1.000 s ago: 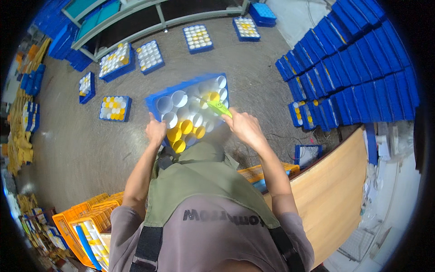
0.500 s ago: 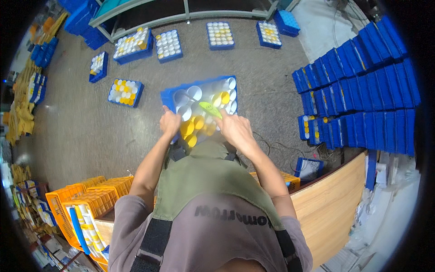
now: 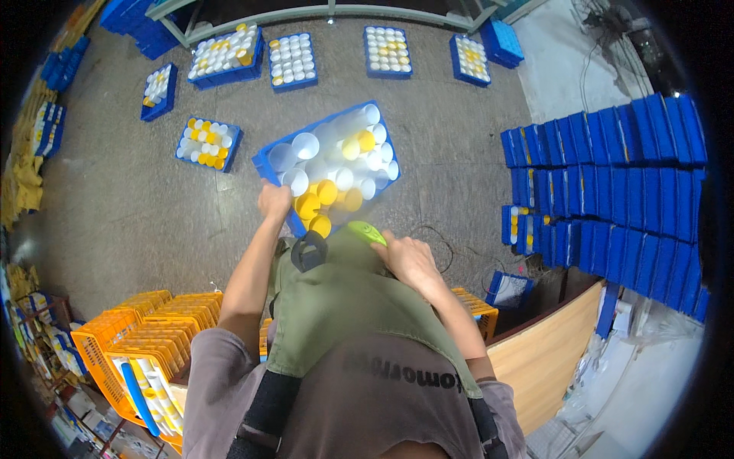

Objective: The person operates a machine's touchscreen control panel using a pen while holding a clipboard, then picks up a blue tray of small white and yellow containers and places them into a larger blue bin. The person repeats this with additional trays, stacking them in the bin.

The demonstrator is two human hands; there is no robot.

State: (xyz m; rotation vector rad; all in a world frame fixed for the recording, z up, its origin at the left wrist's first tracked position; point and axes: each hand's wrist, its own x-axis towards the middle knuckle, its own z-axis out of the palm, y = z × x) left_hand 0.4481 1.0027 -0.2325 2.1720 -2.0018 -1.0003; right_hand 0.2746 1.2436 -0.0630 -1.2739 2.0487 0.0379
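Observation:
My left hand is closed round the near left edge of a blue crate. The crate sits at an angle in front of me, filled with upright white tubes and several yellow tubes at its near corner. A hazy, clear plastic film seems to lie over part of them. Just right of that near corner, in front of my apron, my right hand grips a knife with a bright green handle; its blade cannot be made out now.
More blue crates of tubes stand on the floor ahead, below a metal-framed table. Rows of stacked blue crates fill the right side. Orange crates are behind me on the left, a wooden board on the right. A cable lies nearby.
My right hand has drawn the knife back from over the tubes, down toward my apron. The crate now sits turned a little and further left, my left hand moving with it.

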